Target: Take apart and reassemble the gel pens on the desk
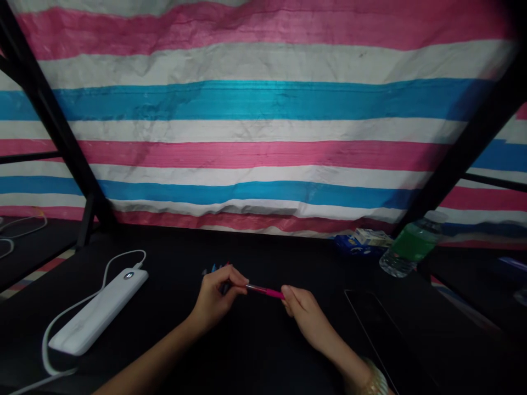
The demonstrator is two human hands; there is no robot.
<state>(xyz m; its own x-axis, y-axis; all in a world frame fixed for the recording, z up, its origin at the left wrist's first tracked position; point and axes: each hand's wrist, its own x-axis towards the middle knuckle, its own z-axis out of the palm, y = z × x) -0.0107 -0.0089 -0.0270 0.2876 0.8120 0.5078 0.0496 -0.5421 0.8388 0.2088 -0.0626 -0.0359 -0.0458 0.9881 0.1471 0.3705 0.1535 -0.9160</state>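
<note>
A pink pen is stretched between my two hands, above the black table. My left hand pinches its clear, darker end between thumb and fingers. The solid pink end sits in my right hand, with thumb and fingers closed round it. Partly hidden behind my left hand are several pens, with blue and red tips showing; the rest of them cannot be made out.
A white power bank with a white cable lies at the left. On the right are a dark tablet-like slab, a green-labelled plastic bottle and small boxes. Black frame posts and a striped sheet stand behind.
</note>
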